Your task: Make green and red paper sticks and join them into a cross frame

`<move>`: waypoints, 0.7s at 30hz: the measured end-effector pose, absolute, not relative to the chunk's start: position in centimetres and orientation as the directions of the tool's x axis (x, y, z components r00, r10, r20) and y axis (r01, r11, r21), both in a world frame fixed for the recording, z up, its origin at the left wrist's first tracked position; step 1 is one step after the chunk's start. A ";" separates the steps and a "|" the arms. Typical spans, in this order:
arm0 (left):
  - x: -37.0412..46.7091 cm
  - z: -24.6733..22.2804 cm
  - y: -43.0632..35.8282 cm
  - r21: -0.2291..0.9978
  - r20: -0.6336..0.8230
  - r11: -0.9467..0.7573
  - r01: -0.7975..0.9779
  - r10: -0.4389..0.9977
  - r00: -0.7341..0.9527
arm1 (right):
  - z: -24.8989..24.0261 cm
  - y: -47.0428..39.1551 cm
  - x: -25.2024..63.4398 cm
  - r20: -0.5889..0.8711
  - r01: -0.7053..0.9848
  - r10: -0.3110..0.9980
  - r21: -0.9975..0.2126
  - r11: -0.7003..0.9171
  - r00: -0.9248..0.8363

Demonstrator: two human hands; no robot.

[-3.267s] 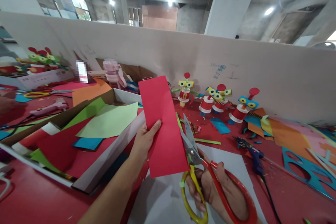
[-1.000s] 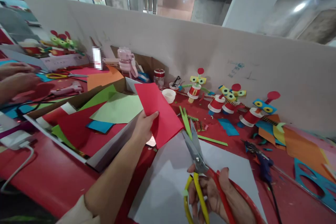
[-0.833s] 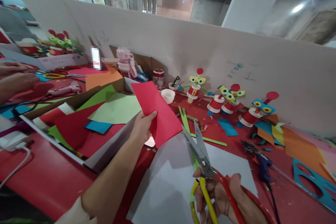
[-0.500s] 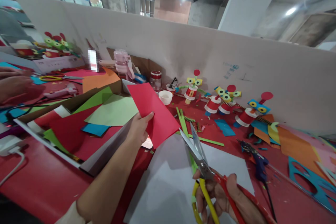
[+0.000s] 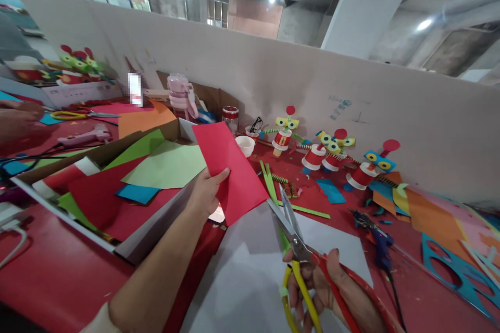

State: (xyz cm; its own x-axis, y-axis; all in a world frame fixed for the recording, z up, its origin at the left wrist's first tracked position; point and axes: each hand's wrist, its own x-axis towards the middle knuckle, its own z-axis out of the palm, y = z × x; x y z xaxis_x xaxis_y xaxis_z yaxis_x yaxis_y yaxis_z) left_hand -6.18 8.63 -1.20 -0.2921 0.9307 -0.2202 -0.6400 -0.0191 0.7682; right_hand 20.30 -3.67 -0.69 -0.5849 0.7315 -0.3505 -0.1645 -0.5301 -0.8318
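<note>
A sheet of red paper (image 5: 238, 177) is pinched at its left edge by my left hand (image 5: 205, 192), thumb on top. My right hand (image 5: 324, 291) grips a pair of scissors (image 5: 297, 244) with red and yellow handles. Their blades are parted, and the tips lie close to the lower right corner of the red paper. Beneath both hands lies a large white sheet (image 5: 230, 281) on the red table. Green paper strips (image 5: 269, 182) lie just beyond the scissor blades.
Left of my forearm stands a cardboard box (image 5: 148, 229) of coloured paper. Several paper-cup figures (image 5: 281, 138) line the back partition. A dark blue glue gun (image 5: 380, 244) and a blue cut-out sheet (image 5: 441, 265) lie at right. Another person's hand (image 5: 19, 119) shows at far left.
The view has shifted slightly to the right. Both hands keep their hold on the red paper and the scissors, whose blades look slightly less parted.
</note>
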 end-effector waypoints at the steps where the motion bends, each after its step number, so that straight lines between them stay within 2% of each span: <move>1: -6.1 -1.1 8.5 0.773 -0.194 -0.015 -0.634 0.946 -0.260 | -0.9 -3.5 20.1 -0.332 -0.183 0.739 -0.834 -0.521 -0.587; 5: -5.5 -1.3 8.3 0.798 -0.134 -0.014 -0.602 0.971 -0.199 | -1.3 -3.1 19.0 -0.283 -0.227 0.732 -0.829 -0.512 -0.620; 9: -4.5 -2.4 8.6 0.844 -0.086 -0.116 -0.523 0.934 -0.347 | -1.7 -3.2 18.2 -0.253 -0.272 0.744 -0.820 -0.504 -0.618; 14: -3.9 -3.6 8.8 0.950 0.066 -0.223 -0.220 0.830 -0.554 | -2.1 -3.3 17.2 -0.207 -0.327 0.740 -0.798 -0.506 -0.640; 17: -4.1 -3.4 8.7 0.970 0.086 -0.196 -0.141 0.827 -0.556 | -2.1 -3.3 16.9 -0.205 -0.338 0.745 -0.793 -0.507 -0.635; 21: -4.4 -2.8 8.7 0.973 0.069 -0.179 -0.147 0.830 -0.553 | -2.1 -3.3 17.2 -0.206 -0.355 0.747 -0.780 -0.515 -0.632</move>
